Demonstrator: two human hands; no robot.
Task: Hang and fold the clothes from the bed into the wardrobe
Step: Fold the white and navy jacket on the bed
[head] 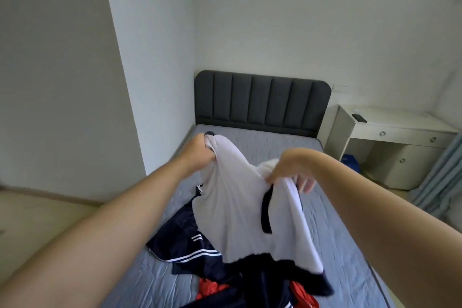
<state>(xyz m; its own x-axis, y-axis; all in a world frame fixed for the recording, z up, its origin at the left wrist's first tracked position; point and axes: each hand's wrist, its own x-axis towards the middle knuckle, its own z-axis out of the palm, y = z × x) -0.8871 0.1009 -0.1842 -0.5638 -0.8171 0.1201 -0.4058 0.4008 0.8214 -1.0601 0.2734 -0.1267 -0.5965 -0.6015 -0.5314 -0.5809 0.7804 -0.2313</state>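
— What's in hand right now?

— The white top (237,207). It's lifted clear of the bed (337,220), hanging in the air dead ahead of the person, twelve o'clock. The left hand (200,155), at about ten o'clock, has its fingers clenched round a bunch of the upper edge. The right hand (290,170), at two o'clock, pinches the cloth between thumb and forefinger, the other fingers splayed loose beyond it.

— Both gripping, then. Is it spread out?

— Not at all. It sags in folds between the two hands, with a dark band down its right side and a dark hem low over the pile at six o'clock. I can't tell whether the hem touches the pile.

— What's in the pile?

— A navy garment (180,235) with white stripes at seven o'clock, and something red (210,289) peeking out lower down. Both lie on the mattress.

— Which step is this, by your reckoning?

— Sorting out this one piece, I'd say, finding shoulders or seams before it's hung or folded. Early days, with the rest on the bed.

— Next move?

— Probably working the hands to matching corners so it hangs flat, and raising the hem so the navy cloth doesn't drag along. The wardrobe isn't in sight, only the headboard (262,102) at twelve and a white desk (400,127) at two o'clock.
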